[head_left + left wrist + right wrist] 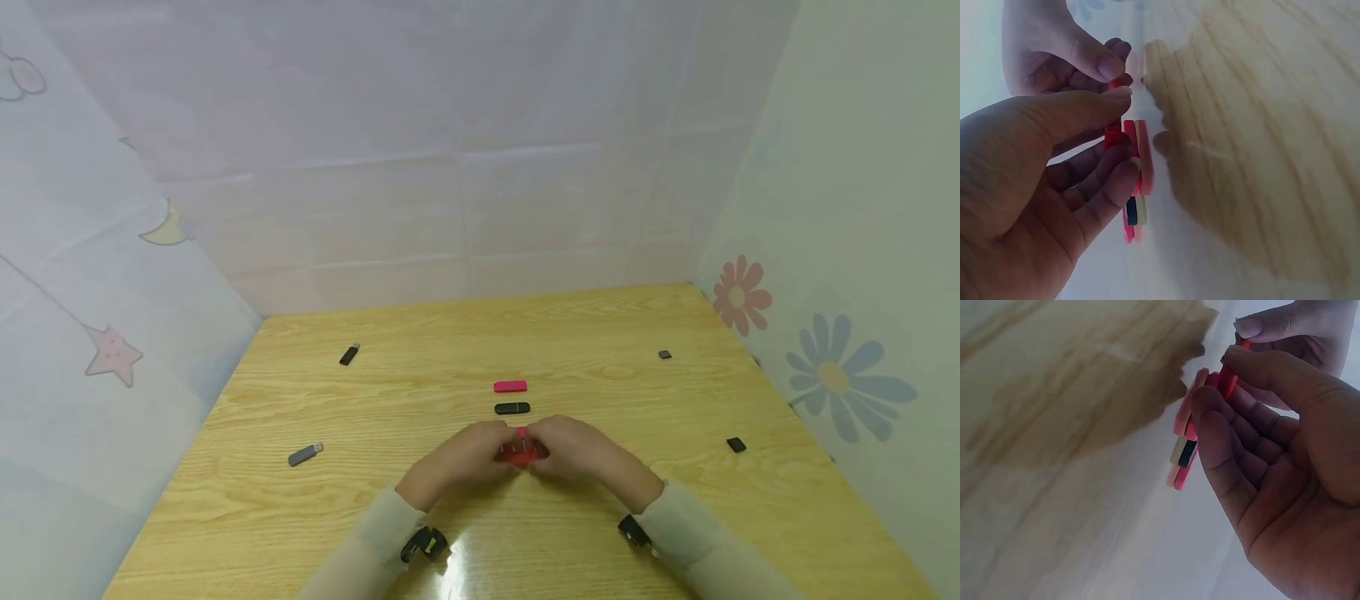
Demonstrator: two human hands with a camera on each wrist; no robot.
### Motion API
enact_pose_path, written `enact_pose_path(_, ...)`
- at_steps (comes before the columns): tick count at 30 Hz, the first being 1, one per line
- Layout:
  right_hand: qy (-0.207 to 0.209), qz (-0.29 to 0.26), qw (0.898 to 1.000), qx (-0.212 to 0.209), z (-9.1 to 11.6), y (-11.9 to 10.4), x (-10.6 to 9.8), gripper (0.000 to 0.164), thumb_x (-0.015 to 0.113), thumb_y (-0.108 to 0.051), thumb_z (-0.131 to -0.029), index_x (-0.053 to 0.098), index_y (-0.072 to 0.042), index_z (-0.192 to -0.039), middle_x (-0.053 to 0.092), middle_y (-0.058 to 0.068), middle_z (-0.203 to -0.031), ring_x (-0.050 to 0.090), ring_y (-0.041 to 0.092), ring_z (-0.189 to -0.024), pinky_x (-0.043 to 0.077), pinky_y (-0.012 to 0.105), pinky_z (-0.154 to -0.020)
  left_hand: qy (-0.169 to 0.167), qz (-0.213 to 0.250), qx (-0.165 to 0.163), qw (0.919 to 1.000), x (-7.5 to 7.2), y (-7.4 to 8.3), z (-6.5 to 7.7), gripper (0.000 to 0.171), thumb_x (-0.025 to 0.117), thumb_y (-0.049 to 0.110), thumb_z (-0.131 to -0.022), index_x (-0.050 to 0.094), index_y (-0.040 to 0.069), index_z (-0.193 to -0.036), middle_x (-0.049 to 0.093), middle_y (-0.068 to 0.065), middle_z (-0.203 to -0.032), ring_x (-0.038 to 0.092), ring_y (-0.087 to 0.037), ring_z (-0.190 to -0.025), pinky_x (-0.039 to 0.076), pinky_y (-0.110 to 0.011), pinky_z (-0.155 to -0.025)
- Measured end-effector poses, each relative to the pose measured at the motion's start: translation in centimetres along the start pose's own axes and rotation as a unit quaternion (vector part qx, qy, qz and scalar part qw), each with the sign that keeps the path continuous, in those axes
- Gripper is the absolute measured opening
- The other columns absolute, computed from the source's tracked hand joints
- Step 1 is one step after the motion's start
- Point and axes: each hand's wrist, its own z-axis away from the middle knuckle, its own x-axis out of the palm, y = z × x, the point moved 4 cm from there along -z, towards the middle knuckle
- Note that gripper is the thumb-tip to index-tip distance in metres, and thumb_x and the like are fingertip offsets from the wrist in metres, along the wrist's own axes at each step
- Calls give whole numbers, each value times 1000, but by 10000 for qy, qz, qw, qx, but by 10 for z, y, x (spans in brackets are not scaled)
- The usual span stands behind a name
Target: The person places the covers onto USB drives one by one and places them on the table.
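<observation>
Both hands meet at the middle of the table over a red USB stick [522, 457]. My left hand [476, 450] pinches one end between thumb and fingers, and my right hand [570, 446] pinches the other. In the left wrist view the red stick [1113, 134] is held just off the tabletop, partly covered by fingertips. Beyond it lies a pink USB stick [1135, 159], partly hidden by the hands in the head view. Farther back, a black USB stick [512, 408] and another pink stick [511, 387] lie in a row with it.
On the left lie a black USB stick [348, 355] and a grey one [304, 454], both with metal plugs showing. Two small dark flat pieces, one farther back [664, 354] and one nearer [737, 445], lie on the right. Patterned walls border the wooden table [405, 342].
</observation>
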Motion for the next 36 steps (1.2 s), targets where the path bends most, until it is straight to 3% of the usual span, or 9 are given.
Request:
enact_pose_path(6,-138,176,9997,109,-1,-2,3,16,79,-16,-86,63,-15,-85,54,-8,-74,48,10,-65,40,28,-58,-139,-251,45,9996,3,0,0,30,77,23,-92,68,19,-120,59,10,-93,52,-3,-83,46,-20,-75)
enact_pose_path(16,-226,272,9990,265,-3,-6,4,15,80,-14,-86,65,-16,-87,55,-8,-74,48,11,-66,40,29,-59,-250,-338,-190,9989,4,3,2,42,77,26,-92,64,19,-131,64,7,-108,58,-3,-96,51,-24,-87)
enact_pose_path(27,-146,216,9994,226,-1,-6,5,17,79,-14,-86,63,-15,-86,54,-7,-73,47,11,-65,40,28,-58,-326,-323,-269,9986,4,2,2,33,78,27,-91,67,18,-122,61,9,-100,56,-1,-88,50,-22,-82)
enact_pose_path(32,10,246,9994,256,1,-4,2,14,78,-19,-88,65,-16,-90,54,-10,-72,49,9,-65,42,28,-58,-249,-327,-166,9990,4,0,2,26,77,28,-92,69,19,-115,63,11,-100,57,-1,-89,50,-21,-81)
enact_pose_path(36,222,222,9990,333,5,-1,-6,10,74,-21,-91,68,-15,-94,54,-11,-72,49,9,-64,43,29,-59,-115,-242,-267,9993,-2,-5,7,19,73,30,-95,71,20,-111,65,11,-102,61,-3,-92,52,-23,-82)
